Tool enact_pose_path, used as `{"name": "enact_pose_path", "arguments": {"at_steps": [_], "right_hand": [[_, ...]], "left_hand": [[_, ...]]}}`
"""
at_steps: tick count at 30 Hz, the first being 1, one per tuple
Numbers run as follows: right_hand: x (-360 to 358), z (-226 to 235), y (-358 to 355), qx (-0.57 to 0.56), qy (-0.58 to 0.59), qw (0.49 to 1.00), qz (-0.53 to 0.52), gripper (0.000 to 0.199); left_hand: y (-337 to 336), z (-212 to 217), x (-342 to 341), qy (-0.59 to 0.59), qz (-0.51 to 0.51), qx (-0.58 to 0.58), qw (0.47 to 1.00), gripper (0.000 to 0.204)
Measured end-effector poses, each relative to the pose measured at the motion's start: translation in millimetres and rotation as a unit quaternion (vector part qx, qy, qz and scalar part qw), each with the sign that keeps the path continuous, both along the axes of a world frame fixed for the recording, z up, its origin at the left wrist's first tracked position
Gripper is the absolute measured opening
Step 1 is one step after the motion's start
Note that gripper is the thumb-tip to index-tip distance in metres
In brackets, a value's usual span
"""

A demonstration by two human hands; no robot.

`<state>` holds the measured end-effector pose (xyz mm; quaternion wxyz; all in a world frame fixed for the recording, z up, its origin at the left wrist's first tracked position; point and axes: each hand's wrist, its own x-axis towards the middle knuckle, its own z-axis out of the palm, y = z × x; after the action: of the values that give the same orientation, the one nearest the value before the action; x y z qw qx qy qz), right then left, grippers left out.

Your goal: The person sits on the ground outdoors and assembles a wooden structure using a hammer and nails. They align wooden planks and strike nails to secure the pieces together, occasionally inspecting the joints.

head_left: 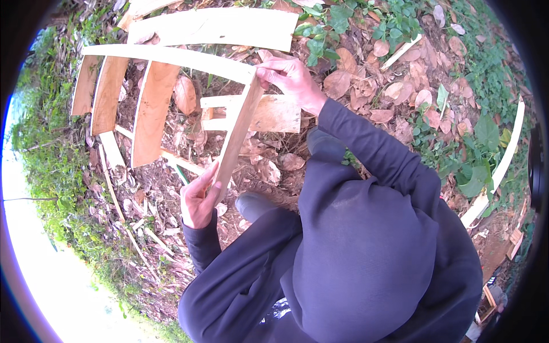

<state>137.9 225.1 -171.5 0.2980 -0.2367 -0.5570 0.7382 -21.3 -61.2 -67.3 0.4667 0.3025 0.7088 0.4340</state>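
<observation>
With my left hand (199,196) I hold the near end of a short wooden board (237,134), thumb and fingers closed on it. My right hand (294,82) pinches the far end of that board where it meets a long pale wooden strip (171,55). The two pieces form a corner. From the strip's left part, several more boards (154,108) hang toward me, side by side like the rungs of a frame. Whether nails join them cannot be made out.
A wide pale plank (217,27) lies beyond the frame. Under my right wrist is another short board (277,114). Dry leaves (337,84) cover the ground, with green plants (480,134) to the right. A curved wooden strip (506,160) lies at far right. My boots (254,206) are close by.
</observation>
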Motion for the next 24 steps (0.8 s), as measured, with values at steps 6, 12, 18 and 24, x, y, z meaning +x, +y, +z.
{"name": "enact_pose_path", "arguments": {"at_steps": [6,12,18,24], "right_hand": [[0.8,-0.3,-2.8,0.034,-0.043,0.998,-0.016,0.030],[0.6,3.2,-3.2,0.032,-0.035,0.999,-0.018,0.031],[0.6,6.7,-3.4,0.048,-0.027,0.998,-0.019,0.030],[-0.2,9.7,-5.3,0.068,-0.042,0.997,-0.026,0.029]], "left_hand": [[-2.4,-1.5,-3.0,-0.039,0.015,-0.005,0.999,0.042],[0.1,2.2,-3.6,-0.017,0.004,-0.013,1.000,0.042],[1.5,3.9,-3.7,-0.002,-0.004,-0.003,1.000,0.043],[6.2,11.5,-3.8,0.011,-0.010,-0.027,1.000,0.042]]}}
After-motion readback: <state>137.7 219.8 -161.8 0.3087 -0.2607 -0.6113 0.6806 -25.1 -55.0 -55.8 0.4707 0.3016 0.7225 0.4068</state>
